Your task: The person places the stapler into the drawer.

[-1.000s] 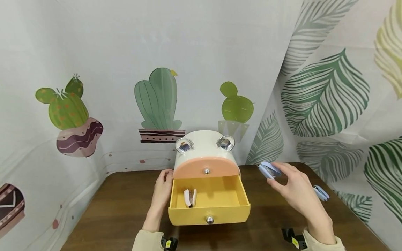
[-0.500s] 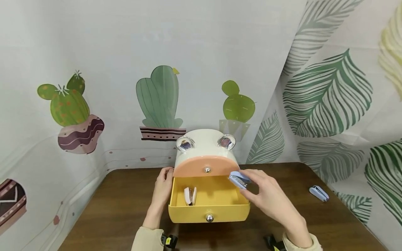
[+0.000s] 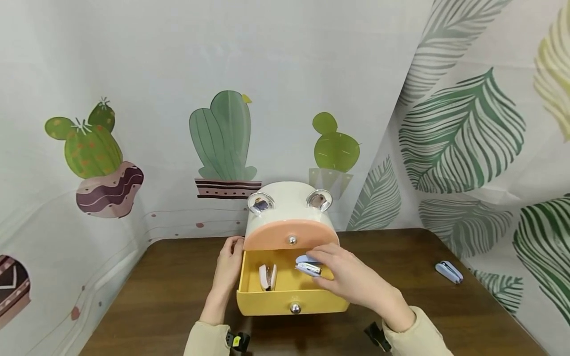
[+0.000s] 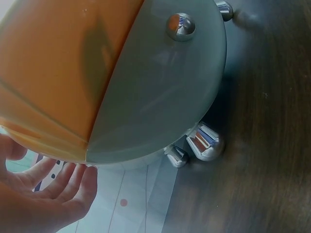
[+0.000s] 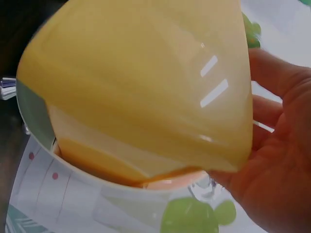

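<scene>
My right hand (image 3: pixel 352 274) pinches a small light-blue stapler (image 3: pixel 308 267) between thumb and fingers, over the right half of an open yellow drawer (image 3: pixel 267 302). Inside the drawer, toward the left, a white stapler (image 3: pixel 264 277) stands with its arms spread. The drawer belongs to a white desktop organizer (image 3: pixel 289 195) with a frog-like face. My left hand (image 3: pixel 229 264) rests its fingertips against the organizer's left side, as the left wrist view also shows. From the right wrist, the drawer wall (image 5: pixel 146 73) hides the held stapler and part of the fingers.
A second light-blue stapler (image 3: pixel 449 272) lies on the brown table (image 3: pixel 178 296) at the right. Above the yellow drawer is a closed orange drawer (image 3: pixel 276 235) with a silver knob. Behind the table hangs a cloth printed with cacti and leaves.
My right hand has carried the light-blue stapler leftward from beside the organizer to over the open drawer. My left hand stays at the organizer's side.
</scene>
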The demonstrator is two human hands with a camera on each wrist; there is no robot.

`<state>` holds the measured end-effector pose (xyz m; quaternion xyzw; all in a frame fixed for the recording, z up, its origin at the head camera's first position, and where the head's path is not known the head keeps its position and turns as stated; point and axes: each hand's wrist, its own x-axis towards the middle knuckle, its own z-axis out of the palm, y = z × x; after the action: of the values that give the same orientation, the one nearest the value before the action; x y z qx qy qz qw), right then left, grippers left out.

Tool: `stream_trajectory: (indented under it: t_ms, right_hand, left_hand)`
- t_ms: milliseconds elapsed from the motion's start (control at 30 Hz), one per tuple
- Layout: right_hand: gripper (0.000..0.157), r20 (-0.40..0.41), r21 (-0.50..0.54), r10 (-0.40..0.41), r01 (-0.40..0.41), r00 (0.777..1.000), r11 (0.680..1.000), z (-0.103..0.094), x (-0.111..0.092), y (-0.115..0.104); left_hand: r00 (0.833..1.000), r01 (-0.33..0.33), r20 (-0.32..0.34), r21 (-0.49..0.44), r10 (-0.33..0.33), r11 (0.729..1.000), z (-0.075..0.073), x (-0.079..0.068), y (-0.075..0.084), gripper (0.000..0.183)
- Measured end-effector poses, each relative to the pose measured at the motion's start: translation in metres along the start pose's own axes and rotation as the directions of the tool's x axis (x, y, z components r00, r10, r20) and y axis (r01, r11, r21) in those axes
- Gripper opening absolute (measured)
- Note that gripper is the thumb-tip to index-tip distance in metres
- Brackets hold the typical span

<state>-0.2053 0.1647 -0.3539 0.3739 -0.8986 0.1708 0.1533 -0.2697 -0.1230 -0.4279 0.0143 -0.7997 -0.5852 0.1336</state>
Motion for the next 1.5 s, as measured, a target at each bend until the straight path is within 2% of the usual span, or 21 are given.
stream_trajectory:
  t_ms: [167,333,533,733,967,1367,1500]
  right_hand:
    - [0.039,0.097,-0.017,-0.025,0.027,0.995,0.999,0.001,0.010,-0.005]
    - [0.031,0.186,0.030,-0.081,0.077,0.979,0.997,0.006,0.025,0.002]
    - [0.020,0.253,0.048,-0.122,0.114,0.960,0.992,0.019,0.037,0.014]
    - [0.020,0.320,0.060,-0.163,0.152,0.933,0.987,0.025,0.045,0.014]
    - [0.023,0.361,0.008,-0.186,0.196,0.914,0.980,0.030,0.053,0.009]
    - [0.022,0.355,0.031,-0.214,0.217,0.910,0.976,0.039,0.062,0.006]
    - [0.023,0.370,0.036,-0.224,0.227,0.902,0.973,0.042,0.063,0.006]
  left_hand:
    - [1.000,-0.006,0.010,-0.008,0.006,1.000,0.002,-0.001,0.001,0.040]
    - [1.000,-0.010,0.012,-0.010,0.010,1.000,0.001,-0.001,0.001,0.039]
    - [1.000,-0.012,0.002,0.000,0.012,1.000,-0.001,-0.001,0.002,0.039]
    - [1.000,-0.017,0.005,-0.002,0.017,1.000,-0.002,-0.001,0.003,0.039]
    - [1.000,-0.007,0.001,0.002,0.007,1.000,-0.001,-0.001,0.001,0.038]
    - [1.000,-0.011,-0.014,-0.001,0.011,1.000,0.001,-0.001,0.000,0.038]
    - [1.000,-0.006,-0.012,0.002,0.006,1.000,0.000,-0.001,0.000,0.037]
